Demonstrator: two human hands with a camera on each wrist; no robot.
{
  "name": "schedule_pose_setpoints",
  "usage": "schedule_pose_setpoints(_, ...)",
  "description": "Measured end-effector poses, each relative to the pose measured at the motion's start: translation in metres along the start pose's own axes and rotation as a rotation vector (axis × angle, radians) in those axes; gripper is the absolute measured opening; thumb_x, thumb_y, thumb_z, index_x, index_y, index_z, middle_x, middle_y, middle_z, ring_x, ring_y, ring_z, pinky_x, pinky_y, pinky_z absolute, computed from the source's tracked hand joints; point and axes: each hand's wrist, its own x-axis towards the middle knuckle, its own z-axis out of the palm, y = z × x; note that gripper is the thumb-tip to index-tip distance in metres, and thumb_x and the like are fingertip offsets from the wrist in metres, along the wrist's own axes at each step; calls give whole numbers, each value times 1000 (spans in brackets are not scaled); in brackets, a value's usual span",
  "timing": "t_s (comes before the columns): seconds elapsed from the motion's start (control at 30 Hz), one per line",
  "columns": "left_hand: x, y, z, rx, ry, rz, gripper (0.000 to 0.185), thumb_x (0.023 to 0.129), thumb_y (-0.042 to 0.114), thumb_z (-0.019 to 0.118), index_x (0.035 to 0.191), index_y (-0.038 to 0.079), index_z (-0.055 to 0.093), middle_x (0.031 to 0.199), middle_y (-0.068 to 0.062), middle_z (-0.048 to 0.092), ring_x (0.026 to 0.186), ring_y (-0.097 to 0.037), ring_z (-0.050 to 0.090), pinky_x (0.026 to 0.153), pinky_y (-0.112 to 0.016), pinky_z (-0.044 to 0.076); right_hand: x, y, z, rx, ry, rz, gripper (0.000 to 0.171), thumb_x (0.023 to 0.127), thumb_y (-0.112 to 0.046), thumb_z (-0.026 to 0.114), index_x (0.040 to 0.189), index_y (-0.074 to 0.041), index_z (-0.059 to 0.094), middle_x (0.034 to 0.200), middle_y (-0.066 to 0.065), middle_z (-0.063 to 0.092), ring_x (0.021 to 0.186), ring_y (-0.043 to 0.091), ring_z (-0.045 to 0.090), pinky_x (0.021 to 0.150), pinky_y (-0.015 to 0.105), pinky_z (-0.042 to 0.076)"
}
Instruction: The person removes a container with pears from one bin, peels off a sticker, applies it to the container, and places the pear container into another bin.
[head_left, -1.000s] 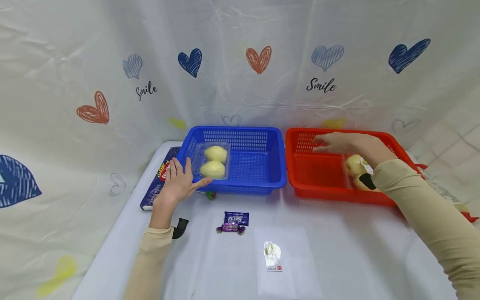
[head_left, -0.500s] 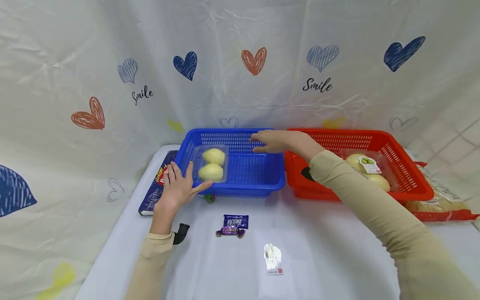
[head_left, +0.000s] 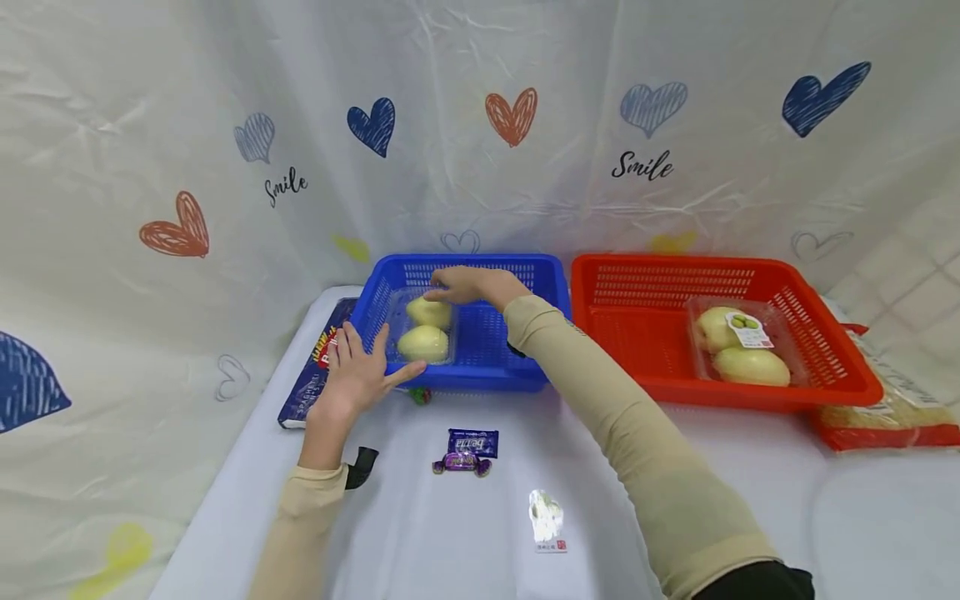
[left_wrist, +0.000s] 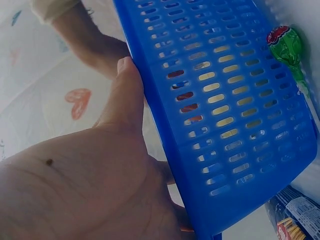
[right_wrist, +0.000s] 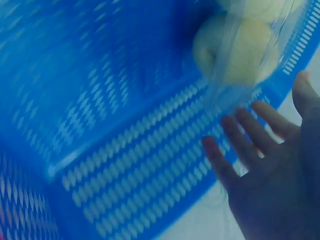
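A blue perforated basket stands on the left half of the table, with a clear plastic box of pale yellow fruit at its left end. My left hand lies against the basket's front left corner, fingers spread; in the left wrist view its thumb is at the blue rim. Above the basket, my right hand reaches over the far fruit with relaxed fingers. The right wrist view shows its fingers extended near the box, holding nothing. Whether they touch the box is unclear.
To the right, a red basket holds a similar labelled box of fruit. A red-edged bag lies beside it. A dark spaghetti pack, a lollipop, two purple-wrapped sweets and a card lie around.
My right hand has moved left from above the red basket, across the blue basket, to the boxed fruit. The left hand has stayed at the blue basket's corner.
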Motion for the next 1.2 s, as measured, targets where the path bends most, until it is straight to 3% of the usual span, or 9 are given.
schedule_pose_setpoints(0.13, -1, 4, 4, -8, 9, 3, 100, 98, 70, 48, 166, 8, 9, 164, -41, -12, 155, -56, -12, 127, -68, -4, 2, -1, 7, 44, -79, 127, 85, 106, -57, 43, 165, -6, 9, 174, 15, 11, 162, 33, 10, 133, 49, 14)
schedule_pose_setpoints(0.23, -1, 8, 5, -7, 6, 14, 99, 98, 70, 47, 165, 8, 11, 164, -41, -12, 155, -56, -13, 128, -67, -2, -4, 1, 7, 44, -137, 230, 94, 104, -61, 44, 165, -7, -1, 175, 15, 4, 163, 33, 6, 133, 50, 13)
schedule_pose_setpoints(0.33, 0, 10, 6, 3, 11, 12, 98, 98, 71, 46, 165, 9, 12, 165, -40, -11, 156, -55, -12, 128, -66, 0, -13, 5, 3, 47, -128, 280, 98, 101, -64, 49, 165, -5, 4, 174, 16, 10, 162, 34, 11, 132, 52, 18)
schedule_pose_setpoints(0.4, 0, 10, 5, 13, 12, 3, 98, 98, 71, 45, 166, 9, 12, 165, -40, -11, 156, -55, -11, 129, -65, 0, -17, 7, 1, 58, -92, 272, 97, 99, -64, 54, 164, -3, 15, 172, 19, 19, 159, 37, 22, 128, 52, 28)
schedule_pose_setpoints(0.57, 2, 10, 2, 28, 3, -3, 98, 99, 71, 43, 166, 8, 9, 165, -40, -11, 155, -56, -12, 128, -66, -2, -28, 12, -5, 103, 49, 166, 89, 94, -57, 67, 154, -2, 33, 159, 21, 38, 148, 37, 37, 119, 51, 41)
schedule_pose_setpoints(0.7, 4, 6, 2, 28, -7, -10, 100, 98, 73, 41, 166, 10, 3, 165, -39, -14, 155, -55, -14, 128, -65, -3, -40, 9, -9, 141, 174, 75, 85, 89, -48, 78, 145, -3, 33, 148, 21, 46, 137, 37, 49, 114, 51, 44)
schedule_pose_setpoints(0.83, 3, 2, 2, 29, -14, -18, 100, 99, 72, 42, 166, 10, 2, 165, -40, -14, 155, -55, -14, 128, -65, -3, -56, 2, -3, 35, 348, 72, 83, 82, -48, 85, 137, -11, 36, 135, 14, 55, 119, 36, 60, 98, 54, 53)
schedule_pose_setpoints(0.97, 3, 2, 2, 21, -18, -9, 98, 99, 72, 43, 166, 13, 4, 164, -40, -14, 155, -56, -14, 128, -66, -3, -86, -7, -2, -88, 544, 99, 80, 79, -47, 88, 133, -14, 40, 131, 12, 55, 113, 36, 58, 81, 56, 57)
schedule_pose_setpoints(1.2, 2, 3, 2, 16, -6, -7, 95, 100, 69, 44, 167, 15, 4, 164, -40, -16, 154, -57, -15, 127, -67, -4, -154, -24, -8, -37, 784, 26, 79, 78, -43, 89, 136, -11, 46, 135, 11, 55, 118, 32, 56, 85, 53, 60)
